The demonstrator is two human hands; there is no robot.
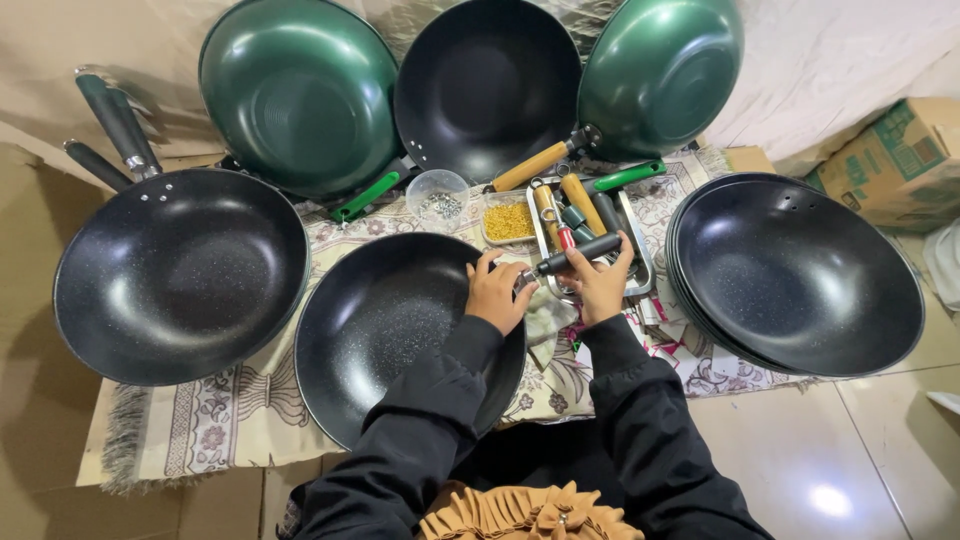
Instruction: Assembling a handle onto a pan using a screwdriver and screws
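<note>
Bright even light, glare spot on floor (pixel 830 500), wide-angle bending at edges

A finished black wok (pixel 180 275) with two dark handles sits at the left end of my patterned mat (pixel 230 410). Along the mat's far edge three more lean up: a green one (pixel 300 95), a black one (pixel 487 85) with a wooden handle, and another green one (pixel 660 70). A stack of handleless black pans (pixel 800 275) fills the right end. Near the far edge stand a clear cup of screws (pixel 438 195) and a small tub of yellow bits (pixel 509 219). A cardboard box (pixel 905 160) lies off the right corner.
</note>
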